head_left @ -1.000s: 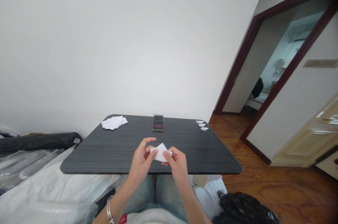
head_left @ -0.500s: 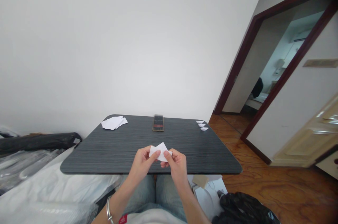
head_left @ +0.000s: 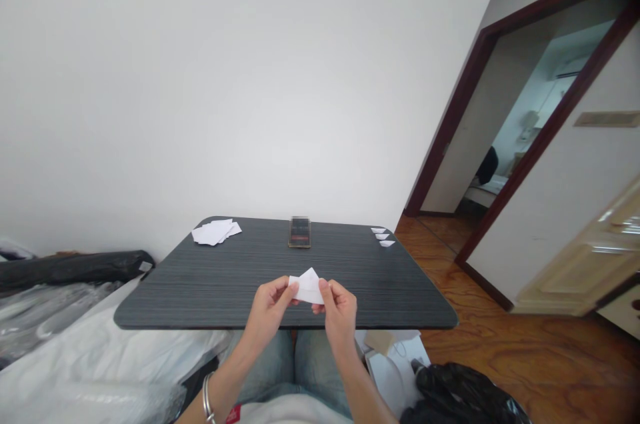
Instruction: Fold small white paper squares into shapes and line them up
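A small folded piece of white paper (head_left: 309, 287) is held just over the front part of the dark table (head_left: 225, 284), with one pointed corner facing away from me. My left hand (head_left: 273, 301) pinches its left end between thumb and fingers. At its right end, my right hand (head_left: 337, 304) grips it the same way, thumb on top. The fingers beneath the paper are partly hidden. Several loose white paper sheets (head_left: 214, 233) lie overlapping at the table's back left. Small folded white papers (head_left: 382, 236) sit in a row at the back right.
A phone (head_left: 299, 232) rests at the middle of the table's back edge, against the white wall (head_left: 300, 91). Plastic-wrapped bundles (head_left: 75, 344) lie to the left. Below the table on the right are a white box (head_left: 393, 371) and a black plastic bag (head_left: 465, 394).
My thumbs have moved apart, from the paper's middle toward its two ends. The right hand has shifted slightly right, and more of the paper's face shows.
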Demonstrator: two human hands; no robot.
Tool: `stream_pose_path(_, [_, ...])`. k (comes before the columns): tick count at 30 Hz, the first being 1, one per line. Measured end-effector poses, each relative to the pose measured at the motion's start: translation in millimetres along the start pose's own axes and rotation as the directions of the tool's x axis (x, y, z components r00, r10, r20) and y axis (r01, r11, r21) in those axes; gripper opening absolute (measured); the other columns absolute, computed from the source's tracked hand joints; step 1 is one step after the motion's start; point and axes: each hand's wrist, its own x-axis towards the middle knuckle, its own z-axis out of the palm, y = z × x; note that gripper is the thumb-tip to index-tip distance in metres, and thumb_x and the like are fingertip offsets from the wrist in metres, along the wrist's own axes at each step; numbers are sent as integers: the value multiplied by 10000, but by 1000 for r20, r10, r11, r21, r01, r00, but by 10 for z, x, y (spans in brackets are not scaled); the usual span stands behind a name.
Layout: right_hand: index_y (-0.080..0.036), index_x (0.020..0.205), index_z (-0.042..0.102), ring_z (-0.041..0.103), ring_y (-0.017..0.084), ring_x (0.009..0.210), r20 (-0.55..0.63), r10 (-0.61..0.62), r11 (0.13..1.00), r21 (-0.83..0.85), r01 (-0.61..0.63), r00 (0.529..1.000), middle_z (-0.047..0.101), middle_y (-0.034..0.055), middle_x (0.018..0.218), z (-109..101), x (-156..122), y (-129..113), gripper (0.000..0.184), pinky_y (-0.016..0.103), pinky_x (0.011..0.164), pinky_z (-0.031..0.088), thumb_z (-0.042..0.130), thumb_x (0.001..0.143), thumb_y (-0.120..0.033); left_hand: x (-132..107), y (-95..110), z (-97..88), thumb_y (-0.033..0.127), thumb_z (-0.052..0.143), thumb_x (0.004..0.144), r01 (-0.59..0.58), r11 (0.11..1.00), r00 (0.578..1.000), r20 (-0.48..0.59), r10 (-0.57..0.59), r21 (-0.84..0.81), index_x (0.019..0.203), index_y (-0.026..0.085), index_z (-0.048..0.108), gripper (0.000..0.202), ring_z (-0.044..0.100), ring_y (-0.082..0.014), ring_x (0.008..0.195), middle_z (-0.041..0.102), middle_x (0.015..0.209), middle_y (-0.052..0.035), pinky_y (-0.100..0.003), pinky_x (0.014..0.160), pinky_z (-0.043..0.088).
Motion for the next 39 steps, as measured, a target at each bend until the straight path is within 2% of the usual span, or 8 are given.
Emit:
stream_pose_path(6, [-157, 518, 479, 461, 91, 399, 2, 24, 997, 72, -24, 1000, 496, -31, 430, -7, 22, -4, 360, 190, 410, 356, 493, 777, -407, 6, 25, -38, 359, 450, 793, -8, 999, 1000, -1, 8, 44, 565, 125, 532, 337, 461, -117, 547, 526, 543, -1, -207, 548, 358])
stream_pose_path(12, [-133, 571, 559, 453, 88, 414, 132, -3, 993, 115, -13, 991, 513, -30, 448, 18, 59, 41, 230, 185, 407, 331, 626, 667, -331, -5, 47, -19, 363, 461, 782, 7, 998, 1000, -28, -5, 67, 570, 128, 532, 325, 455, -113, 527, 518, 522, 7, -205, 532, 356])
stream_pose_path(20, [-130, 581, 566, 456, 87, 409, 178, 29, 988, 143, -55, 984, 524, -23, 462, 20, 26, -11, 231, 188, 404, 357, 590, 695, -329, 11, -45, 17, 328, 546, 740, 30, 998, 999, 29, -28, -60, 638, 122, 541, 231, 483, -109, 561, 543, 577, 8, -192, 532, 371])
stream_pose_path(28, [-132, 555, 555, 443, 80, 386, 136, 31, 990, 129, -49, 990, 503, -33, 417, -21, 63, 49, 215, 182, 395, 317, 610, 678, -300, -4, -80, 10, 316, 537, 754, 21, 998, 1000, -11, -21, -54, 640, 119, 527, 227, 472, -103, 578, 516, 590, 10, -188, 545, 374])
stream_pose_path(33, [-138, 566, 554, 469, 87, 399, 160, 56, 989, 128, -77, 986, 536, -22, 433, -72, 77, 20, 219, 185, 405, 338, 605, 683, -317, 5, -41, -18, 323, 534, 755, 17, 999, 999, -33, -18, -50, 618, 128, 513, 240, 467, -102, 562, 512, 572, 16, -188, 540, 371])
stream_pose_path(39, [-133, 563, 577, 465, 86, 398, 102, 4, 989, 148, -19, 995, 551, -7, 433, -73, 78, -5, 254, 183, 398, 335, 557, 728, -326, 2, 21, -26, 336, 499, 777, -6, 1000, 1000, -25, 6, -12, 608, 121, 547, 278, 471, -109, 543, 534, 547, 3, -197, 532, 363])
